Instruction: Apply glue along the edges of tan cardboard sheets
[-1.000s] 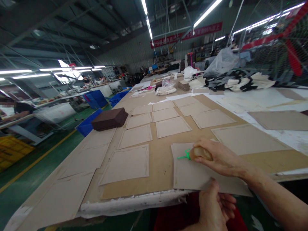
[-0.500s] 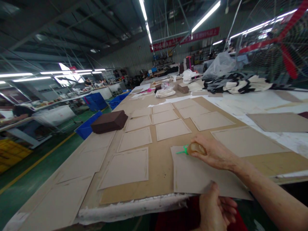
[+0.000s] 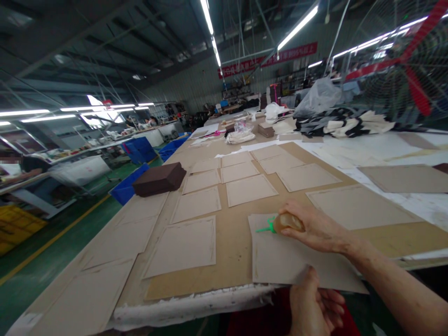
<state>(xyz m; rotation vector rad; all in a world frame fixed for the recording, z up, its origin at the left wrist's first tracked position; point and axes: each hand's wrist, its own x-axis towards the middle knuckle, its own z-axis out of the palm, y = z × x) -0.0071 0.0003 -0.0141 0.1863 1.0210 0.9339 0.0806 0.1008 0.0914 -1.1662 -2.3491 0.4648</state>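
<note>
My right hand [image 3: 311, 226] is wrapped around a glue bottle [image 3: 289, 223] with amber liquid and a green nozzle [image 3: 268, 226]. The bottle is tilted on its side, its nozzle pointing left over a grey-brown sheet [image 3: 287, 261]. This sheet lies at the table's front edge and slightly overhangs it; another sheet's edge shows beneath it on the left. At that front edge, my left hand [image 3: 311, 303] has its thumb on top of the sheet and its curled fingers below the rim, pinching it. Whether the nozzle tip touches the sheet is unclear.
Several similar sheets [image 3: 252, 190] with darker lines along their edges lie across the tan board [image 3: 231, 247]. A dark brown stack [image 3: 159, 179] stands at the table's left edge, beside a blue bin [image 3: 122, 186]. Fabric scraps [image 3: 343, 121] and a large fan [image 3: 408, 60] are at the right.
My right hand and the glue bottle have shifted slightly toward me, along the sheet's left end. My left hand stays at the front edge.
</note>
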